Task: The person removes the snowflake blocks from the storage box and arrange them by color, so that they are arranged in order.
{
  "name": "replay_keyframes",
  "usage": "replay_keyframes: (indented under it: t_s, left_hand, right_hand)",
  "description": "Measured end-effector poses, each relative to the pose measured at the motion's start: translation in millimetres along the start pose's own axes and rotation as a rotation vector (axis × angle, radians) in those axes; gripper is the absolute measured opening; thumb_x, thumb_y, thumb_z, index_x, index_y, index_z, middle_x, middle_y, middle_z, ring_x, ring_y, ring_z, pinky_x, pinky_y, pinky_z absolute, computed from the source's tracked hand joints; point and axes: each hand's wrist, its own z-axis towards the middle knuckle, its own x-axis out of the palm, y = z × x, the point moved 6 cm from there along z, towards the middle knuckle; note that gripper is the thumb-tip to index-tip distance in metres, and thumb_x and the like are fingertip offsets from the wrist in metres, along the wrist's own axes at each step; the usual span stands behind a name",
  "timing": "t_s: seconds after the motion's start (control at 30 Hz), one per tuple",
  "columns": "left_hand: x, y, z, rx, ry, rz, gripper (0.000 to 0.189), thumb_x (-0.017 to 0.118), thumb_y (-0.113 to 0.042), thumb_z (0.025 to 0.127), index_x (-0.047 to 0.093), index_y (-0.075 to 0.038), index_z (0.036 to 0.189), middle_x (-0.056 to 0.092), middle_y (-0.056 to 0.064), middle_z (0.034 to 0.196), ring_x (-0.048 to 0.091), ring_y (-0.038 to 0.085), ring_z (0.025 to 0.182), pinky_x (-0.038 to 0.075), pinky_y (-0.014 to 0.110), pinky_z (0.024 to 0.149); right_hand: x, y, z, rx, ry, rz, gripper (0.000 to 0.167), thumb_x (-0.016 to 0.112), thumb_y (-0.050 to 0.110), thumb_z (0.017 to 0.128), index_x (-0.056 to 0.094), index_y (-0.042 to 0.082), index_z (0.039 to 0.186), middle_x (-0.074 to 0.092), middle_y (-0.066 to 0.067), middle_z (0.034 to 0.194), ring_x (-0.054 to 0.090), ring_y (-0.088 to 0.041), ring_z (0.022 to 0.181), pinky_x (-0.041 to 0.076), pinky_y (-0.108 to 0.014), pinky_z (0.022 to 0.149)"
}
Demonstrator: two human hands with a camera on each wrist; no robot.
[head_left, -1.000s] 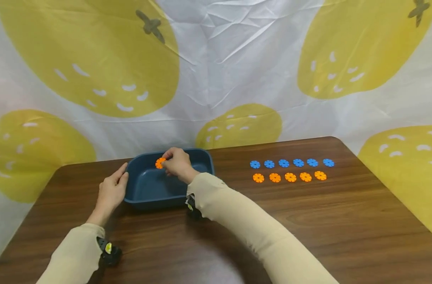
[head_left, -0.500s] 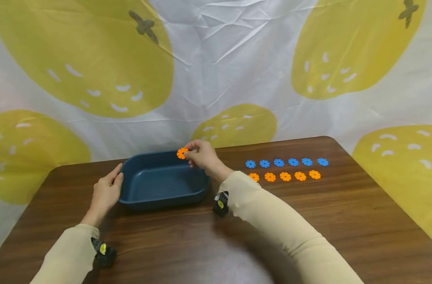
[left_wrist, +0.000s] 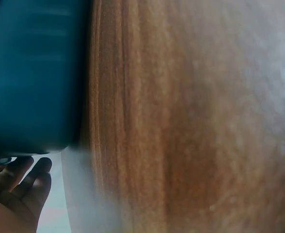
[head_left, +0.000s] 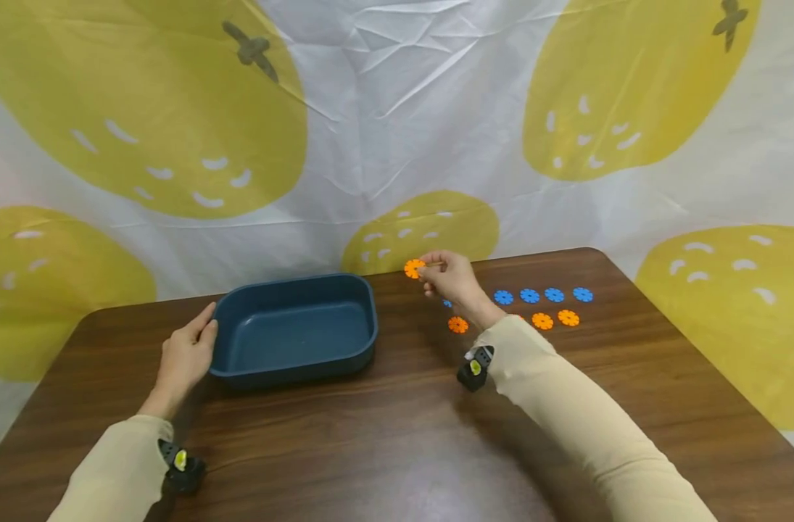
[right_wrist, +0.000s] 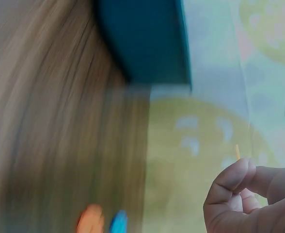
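Note:
In the head view my right hand (head_left: 457, 281) pinches an orange notched disc (head_left: 415, 269) between thumb and fingertips, held up above the table right of the dark blue basin (head_left: 292, 370). In the right wrist view only the edge of that disc (right_wrist: 238, 152) shows over the fingertips. My left hand (head_left: 186, 360) rests against the basin's left end, fingers mostly straight. The left wrist view shows those fingers (left_wrist: 31, 182) touching the basin's end wall. Below and beside the right hand lie a row of blue discs (head_left: 530, 296) and a row of orange discs (head_left: 543, 321), partly hidden by the wrist.
The brown wooden table (head_left: 344, 442) has its back edge by a white cloth (head_left: 397, 130) printed with yellow fruit. A black wrist camera (head_left: 475, 368) hangs under the right sleeve, another (head_left: 184, 471) by the left sleeve.
My right hand has carried the orange disc out from over the basin, rightward to beside the disc rows. My left hand stays at the basin's left end. The head view has shifted slightly.

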Motion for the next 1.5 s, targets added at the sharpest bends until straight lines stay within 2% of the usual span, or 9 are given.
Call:
replay_keyframes:
  t_s: [0.2,0.3,0.43,0.57,0.67,0.77,1.0,1.2,1.5]
  left_hand:
    - [-0.7,-0.1,-0.8,-0.001,0.003,0.002,0.046,0.035,-0.027,0.102,0.039,-0.009,0.144,0.042,0.025,0.137,0.038,0.051,0.124,0.031,0.062,0.101]
    - [-0.8,-1.1,-0.5,0.005,-0.002,0.001,0.046,0.035,-0.027,0.102,0.039,-0.009,0.144,0.042,0.025,0.137,0.038,0.051,0.124,0.031,0.062,0.1]
    - [-1.1,-2.4,-0.6,0.01,-0.001,-0.002,0.046,0.035,-0.027,0.102,0.039,-0.009,0.144,0.042,0.026,0.136,0.039,0.052,0.123,0.032,0.062,0.1]
    - [-1.0,-3.2,-1.3,0.005,0.013,-0.002,0.046,0.034,-0.028,0.102,0.038,-0.009,0.145,0.041,0.026,0.137,0.038,0.051,0.124,0.031,0.062,0.1]
    - [-0.3,-3.6,-1.6,0.002,0.019,-0.003,0.047,0.034,-0.028,0.102,0.037,-0.009,0.145,0.041,0.026,0.137,0.038,0.051,0.124,0.031,0.062,0.1]
    - [0.5,-4.1,-1.6,0.003,0.023,-0.001,0.047,0.033,-0.028,0.102,0.037,-0.009,0.145,0.041,0.026,0.137,0.038,0.051,0.124,0.031,0.062,0.1]
    - [2.0,-3.2,-1.6,0.0,0.028,0.002,0.047,0.033,-0.028,0.102,0.036,-0.009,0.145,0.042,0.027,0.137,0.038,0.051,0.123,0.032,0.062,0.099]
    - [0.7,-3.9,-1.9,0.009,0.022,0.008,0.047,0.033,-0.027,0.102,0.037,-0.009,0.145,0.042,0.027,0.136,0.039,0.052,0.122,0.032,0.063,0.099]
    - [-0.5,-2.3,-1.2,0.007,0.004,0.006,0.047,0.033,-0.028,0.102,0.038,-0.009,0.144,0.041,0.027,0.137,0.039,0.052,0.123,0.031,0.063,0.1]
  right_hand:
    - [-72.7,-25.2,-8.6,0.03,-0.09,-0.096,0.034,0.05,0.006,0.096,0.047,-0.007,0.128,0.058,-0.007,0.088,0.055,-0.005,0.059,0.052,-0.02,0.06]
    - [-111.5,-35.7,-16.2,0.035,-0.151,-0.156,0.036,0.05,0.006,0.096,0.044,-0.01,0.128,0.059,-0.001,0.083,0.056,-0.003,0.06,0.053,-0.021,0.063]
    - [-158.2,-51.0,-26.9,0.073,-0.233,-0.178,0.038,0.05,0.006,0.096,0.042,-0.012,0.129,0.058,0.008,0.075,0.056,0.0,0.058,0.053,-0.02,0.061]
    - [-195.4,-68.9,-35.4,0.135,-0.298,-0.18,0.041,0.05,0.006,0.095,0.04,-0.011,0.131,0.057,0.01,0.071,0.056,0.0,0.058,0.053,-0.02,0.059]
    - [-215.9,-80.2,-40.9,0.167,-0.331,-0.207,0.041,0.051,0.007,0.095,0.041,-0.011,0.13,0.056,0.013,0.069,0.056,0.0,0.057,0.054,-0.02,0.059]
    - [-230.6,-89.1,-46.7,0.191,-0.348,-0.229,0.039,0.053,0.007,0.094,0.043,-0.011,0.127,0.055,0.016,0.065,0.058,0.0,0.056,0.054,-0.02,0.059]
    - [-250.0,-103.7,-54.2,0.255,-0.333,-0.255,0.033,0.051,0.005,0.093,0.044,-0.013,0.12,0.054,0.011,0.066,0.056,-0.002,0.056,0.054,-0.019,0.057]
    - [-256.0,-106.9,-56.4,0.283,-0.317,-0.286,0.031,0.052,0.003,0.092,0.046,-0.014,0.117,0.053,0.008,0.066,0.054,-0.002,0.055,0.053,-0.019,0.055]
    - [-257.9,-103.7,-55.7,0.251,-0.291,-0.378,0.028,0.054,0.003,0.091,0.049,-0.015,0.112,0.056,0.007,0.065,0.055,-0.002,0.054,0.053,-0.019,0.055]
